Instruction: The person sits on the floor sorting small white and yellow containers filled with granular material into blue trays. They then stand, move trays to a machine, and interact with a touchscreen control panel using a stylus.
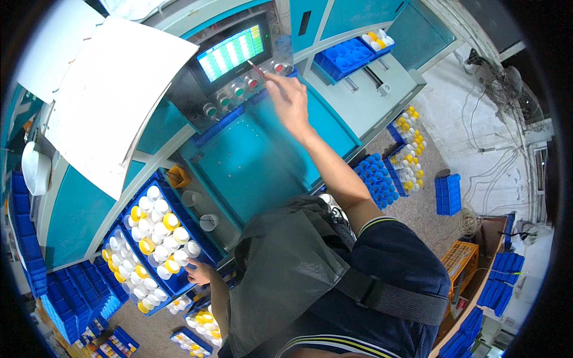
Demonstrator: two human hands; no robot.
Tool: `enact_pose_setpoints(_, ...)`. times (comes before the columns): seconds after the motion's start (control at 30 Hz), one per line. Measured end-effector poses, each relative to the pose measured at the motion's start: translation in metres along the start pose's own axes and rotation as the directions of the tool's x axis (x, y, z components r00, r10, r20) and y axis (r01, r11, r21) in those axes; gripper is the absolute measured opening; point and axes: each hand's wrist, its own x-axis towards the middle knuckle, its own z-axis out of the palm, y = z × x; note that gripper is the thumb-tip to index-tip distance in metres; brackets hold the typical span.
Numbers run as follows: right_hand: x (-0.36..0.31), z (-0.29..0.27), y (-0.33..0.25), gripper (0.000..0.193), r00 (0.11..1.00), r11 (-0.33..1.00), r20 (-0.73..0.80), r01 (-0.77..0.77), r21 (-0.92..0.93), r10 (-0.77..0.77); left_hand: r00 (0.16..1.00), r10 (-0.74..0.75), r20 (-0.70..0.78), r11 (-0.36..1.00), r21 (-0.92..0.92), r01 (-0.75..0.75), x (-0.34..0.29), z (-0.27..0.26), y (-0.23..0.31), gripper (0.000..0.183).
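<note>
My right hand (288, 101) reaches up to the control panel (197, 101) and pinches a thin dark red stick with a pale tip (256, 68). The stick's tip lies in front of the lower right part of the lit touchscreen (231, 53). Below the screen runs a row of round push buttons (239, 91), green and red. Down at the left, my left hand (200, 272) rests at the near edge of a blue tray (206, 249) of white and yellow cups (170, 222). Its fingers are apart and by the nearest cups; whether they touch one I cannot tell.
A teal work surface (239, 161) lies before me, with two small white cups (209, 222) at its left. A big white sheet (119, 89) hangs at upper left. More blue trays (375, 181) stand on the floor at right, near an orange crate (459, 262).
</note>
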Motion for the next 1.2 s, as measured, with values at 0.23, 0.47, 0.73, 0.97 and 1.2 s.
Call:
enact_pose_setpoints(0.23, 0.02, -0.011, 0.001, 0.021, 0.996, 1.0, -0.086, -0.011, 0.021, 0.012, 0.996, -0.084, -0.009, 0.996, -0.016, 0.084, -0.005, -0.01, 0.014, 0.065)
enact_pose_setpoints(0.47, 0.027, -0.01, 0.009, 0.022, 0.993, 0.996, -0.064, 0.094, -0.004, -0.094, 0.993, -0.007, -0.121, 1.0, -0.007, 0.007, -0.004, 0.0, 0.01, 0.058)
enact_pose_setpoints(0.73, -0.009, -0.008, 0.004, 0.032, 0.975, 0.978, 0.208, -0.121, 0.17, 0.084, 0.943, 0.002, -0.334, 0.992, -0.118, -0.044, -0.011, 0.0, 0.017, 0.049)
enact_pose_setpoints(0.97, -0.044, 0.009, 0.003, 0.034, 0.868, 0.989, 0.496, -0.095, 0.114, 0.026, 0.974, -0.108, -0.199, 0.986, -0.149, 0.079, -0.016, -0.02, 0.028, 0.058)
enact_pose_setpoints(1.2, -0.075, 0.044, -0.04, 0.036, 0.72, 0.989, 0.688, -0.024, 0.147, -0.085, 0.987, -0.135, -0.086, 0.985, -0.121, 0.124, -0.018, -0.032, 0.031, 0.061)
